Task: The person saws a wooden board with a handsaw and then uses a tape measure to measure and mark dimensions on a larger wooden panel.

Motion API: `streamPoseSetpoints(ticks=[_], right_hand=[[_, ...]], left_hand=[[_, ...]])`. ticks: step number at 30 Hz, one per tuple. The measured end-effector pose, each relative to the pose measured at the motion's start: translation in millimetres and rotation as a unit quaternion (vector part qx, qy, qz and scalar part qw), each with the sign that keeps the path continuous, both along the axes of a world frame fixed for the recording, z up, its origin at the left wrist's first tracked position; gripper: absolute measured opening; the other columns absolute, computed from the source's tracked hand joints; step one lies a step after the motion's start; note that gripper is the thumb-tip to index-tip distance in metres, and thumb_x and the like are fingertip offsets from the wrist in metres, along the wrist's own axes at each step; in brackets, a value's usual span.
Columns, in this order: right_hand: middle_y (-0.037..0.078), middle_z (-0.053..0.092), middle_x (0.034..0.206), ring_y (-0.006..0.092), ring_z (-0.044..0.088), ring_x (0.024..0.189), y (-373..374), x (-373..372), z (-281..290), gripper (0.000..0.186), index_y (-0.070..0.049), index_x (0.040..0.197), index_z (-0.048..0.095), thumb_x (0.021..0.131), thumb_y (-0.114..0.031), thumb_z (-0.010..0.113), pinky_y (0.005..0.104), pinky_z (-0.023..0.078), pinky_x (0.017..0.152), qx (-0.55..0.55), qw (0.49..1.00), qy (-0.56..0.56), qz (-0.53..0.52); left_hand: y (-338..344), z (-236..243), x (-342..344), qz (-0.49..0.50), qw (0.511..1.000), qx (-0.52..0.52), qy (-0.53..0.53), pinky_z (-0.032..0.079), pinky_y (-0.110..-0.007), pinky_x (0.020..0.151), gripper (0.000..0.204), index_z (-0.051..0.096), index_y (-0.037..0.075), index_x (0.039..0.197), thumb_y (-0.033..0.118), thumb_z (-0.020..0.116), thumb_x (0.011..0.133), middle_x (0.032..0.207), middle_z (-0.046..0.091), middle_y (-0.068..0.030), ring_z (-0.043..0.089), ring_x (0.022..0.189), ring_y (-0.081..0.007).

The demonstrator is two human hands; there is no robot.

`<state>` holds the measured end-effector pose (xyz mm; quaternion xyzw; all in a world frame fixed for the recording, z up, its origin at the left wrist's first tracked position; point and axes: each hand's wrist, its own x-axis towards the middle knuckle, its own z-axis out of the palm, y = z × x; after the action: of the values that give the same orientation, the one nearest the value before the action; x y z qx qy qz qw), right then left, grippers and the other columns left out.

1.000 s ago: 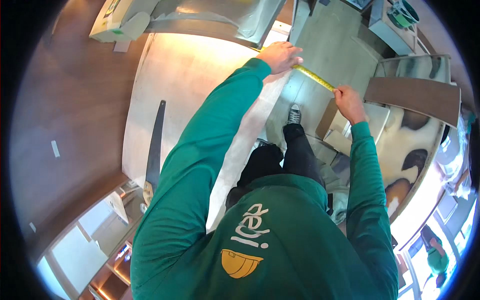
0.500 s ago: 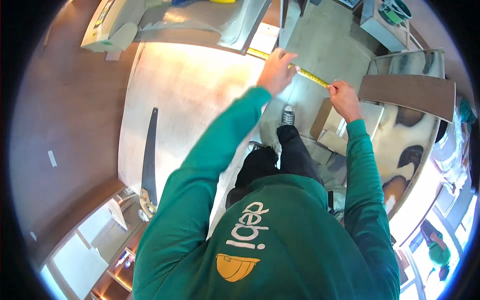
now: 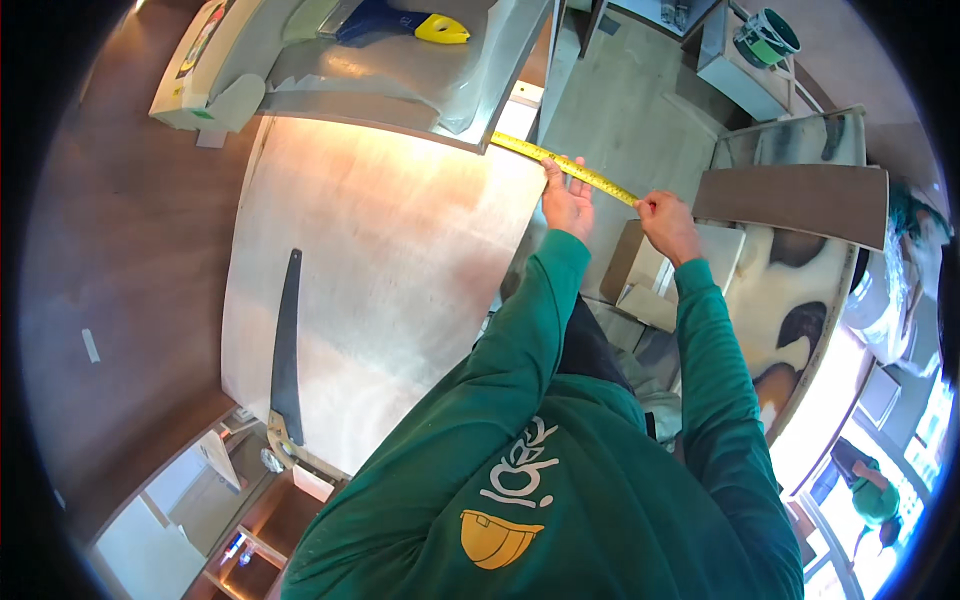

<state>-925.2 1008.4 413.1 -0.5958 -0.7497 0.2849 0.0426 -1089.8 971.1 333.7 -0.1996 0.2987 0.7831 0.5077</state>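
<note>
A yellow tape measure blade (image 3: pixel 608 187) runs slantwise from the corner of a cabinet panel to my right hand. My right hand (image 3: pixel 670 226) is closed on its near right end, pinching it between thumb and fingers; the case is not visible. My left hand (image 3: pixel 567 205) is turned palm up at the middle of the blade, the thumb at its lower edge and the fingers behind it. Beneath the left forearm lies a pale wooden board (image 3: pixel 390 270). A handsaw (image 3: pixel 287 345) with a wooden handle rests on the board's left side.
A blue-and-yellow-handled brush (image 3: pixel 400 25) lies on plastic film atop the cabinet (image 3: pixel 375 112). Cardboard boxes (image 3: pixel 645 275) stand below my right hand. A brown curved panel (image 3: pixel 790 195) lies at right. Far right are a green bucket (image 3: pixel 765 40) and another person (image 3: pixel 875 500).
My left hand has turned from above the blade to palm up beneath it. My right hand has shifted slightly left and nearer. The view has tilted, showing more of the brush.
</note>
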Motion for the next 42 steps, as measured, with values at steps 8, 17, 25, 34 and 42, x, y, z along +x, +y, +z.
streamPoseSetpoints(ticks=[8,17,25,34,42], right_hand=[[0.021,0.069,0.102,0.0421,0.067,0.093,-1,3,-14,0.031,-0.002,0.094,0.072,0.094,-0.032,0.066,0.0504,0.054,0.085,0.011,1.0,0.001,-0.007],[0.025,0.068,0.1,0.043,0.067,0.094,-9,-36,-2,0.037,0.002,0.092,0.069,0.093,-0.036,0.067,0.0516,0.054,0.085,-0.027,0.999,0.019,-0.008],[0.025,0.065,0.118,0.044,0.065,0.106,-5,-96,-29,0.044,0.006,0.117,0.06,0.1,-0.034,0.052,0.0513,0.054,0.093,-0.016,0.999,0.028,-0.016],[0.012,0.061,0.116,0.0169,0.063,0.097,-30,-93,34,0.049,0.0,0.139,0.049,0.096,-0.018,0.065,0.0343,0.054,0.088,-0.086,0.944,0.309,-0.076],[0.016,0.071,0.109,0.0197,0.063,0.117,-39,-119,39,0.032,0.002,0.116,0.068,0.101,-0.024,0.057,0.0333,0.048,0.101,-0.198,0.892,0.4,-0.076]], left_hand=[[-4,-19,-14,-0.041,0.999,0.0,0.011,0.049,-0.034,0.106,0.05,0.057,0.01,0.133,0.032,0.078,0.093,0.119,0.064,-0.0009,0.062,0.119,-0.0198],[-11,-35,-16,-0.098,0.99,-0.038,0.093,0.05,-0.035,0.102,0.045,0.059,0.013,0.129,0.032,0.078,0.094,0.117,0.064,0.001,0.06,0.114,-0.0159],[-7,-21,-8,-0.13,0.989,-0.028,0.06,0.055,-0.034,0.089,0.037,0.061,0.01,0.123,0.036,0.071,0.099,0.105,0.065,-0.0015,0.063,0.1,-0.0162],[-11,-40,-11,-0.147,0.988,-0.022,0.034,0.057,-0.031,0.076,0.032,0.062,0.008,0.117,0.036,0.067,0.102,0.099,0.065,-0.0037,0.065,0.086,-0.0148],[-21,-41,-12,-0.2,0.98,0.014,0.012,0.057,-0.032,0.079,0.031,0.061,0.01,0.118,0.038,0.061,0.104,0.104,0.065,-0.0034,0.065,0.091,-0.0153]])
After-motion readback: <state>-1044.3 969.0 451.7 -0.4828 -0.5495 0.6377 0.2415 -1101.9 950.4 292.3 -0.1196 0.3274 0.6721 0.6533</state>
